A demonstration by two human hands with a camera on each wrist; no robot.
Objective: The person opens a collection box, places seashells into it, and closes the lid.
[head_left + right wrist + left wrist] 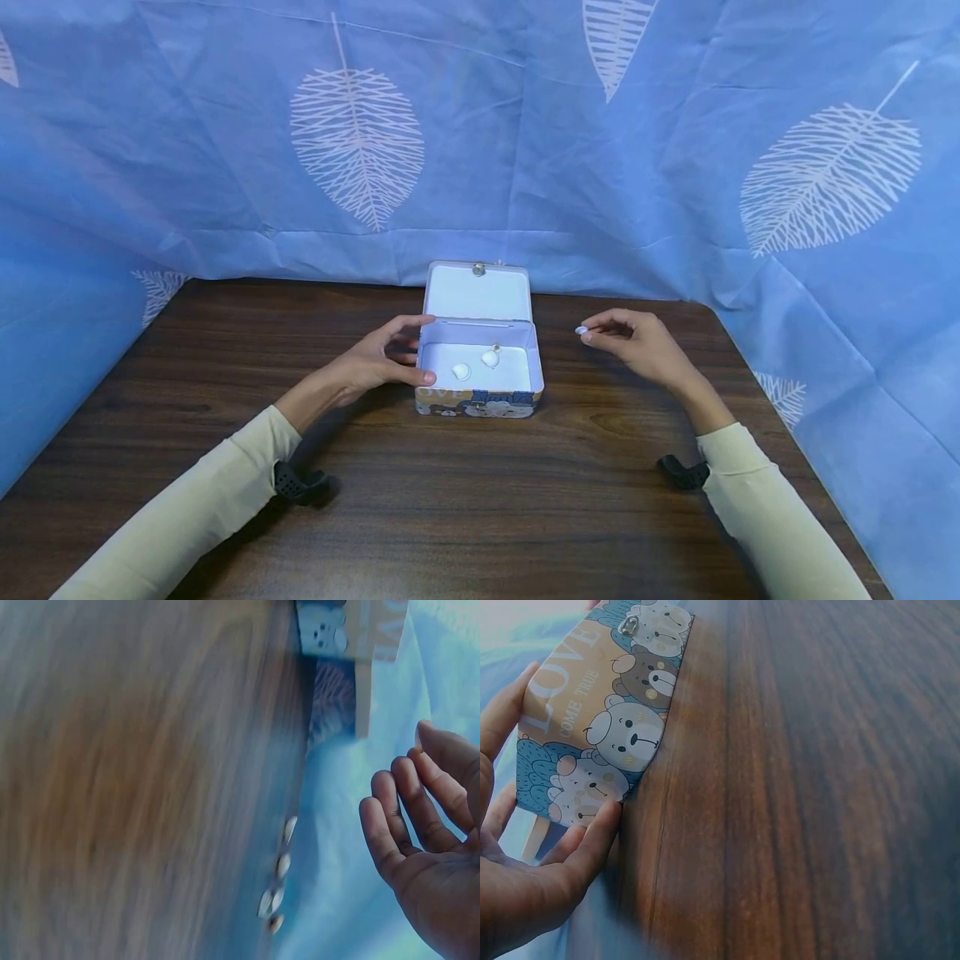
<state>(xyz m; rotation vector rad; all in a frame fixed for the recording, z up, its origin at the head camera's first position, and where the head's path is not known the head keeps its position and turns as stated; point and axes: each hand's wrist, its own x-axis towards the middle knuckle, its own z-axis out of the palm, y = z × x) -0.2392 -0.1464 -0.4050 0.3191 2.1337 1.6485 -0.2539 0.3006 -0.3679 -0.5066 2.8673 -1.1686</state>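
Just right of centre frame, I see a small white piece (581, 331) pinched in the right hand (639, 343); at centre, the left hand (367, 360) grips the left end of an open tin (480, 405) holding two shell-like pieces (490, 358).

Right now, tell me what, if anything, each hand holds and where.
The left hand grips the open box by its left end; the right hand pinches a small white piece, exact spot unclear.

Your box (480, 403) shows a white-and-brown bear print on orange and blue, with white lettering; its inside is whitish, the shells (490, 358) white. Your sleeves (176, 504) are cream, your wristbands (300, 485) black, the table (480, 508) dark-brown grained, the cloth (480, 150) blue with a white leaf pattern.
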